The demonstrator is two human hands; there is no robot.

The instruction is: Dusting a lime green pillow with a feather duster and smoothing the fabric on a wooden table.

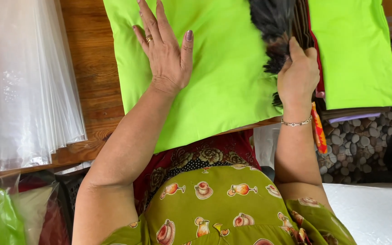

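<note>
Head view: left hand (164,54) flat on green cloth (223,86), fingers spread.

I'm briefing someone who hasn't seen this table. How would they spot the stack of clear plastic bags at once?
Start at the wooden table and go to its left end, away from the lime-green folded cloth under the left hand. The stack of clear plastic bags lies there, fanned at its edges. It alone is see-through and glossy.

We've got left hand (165,52) flat, palm down, fingers spread, arm extended; right hand (297,75) curled in a grip, forearm straight, bracelet at the wrist.
</note>
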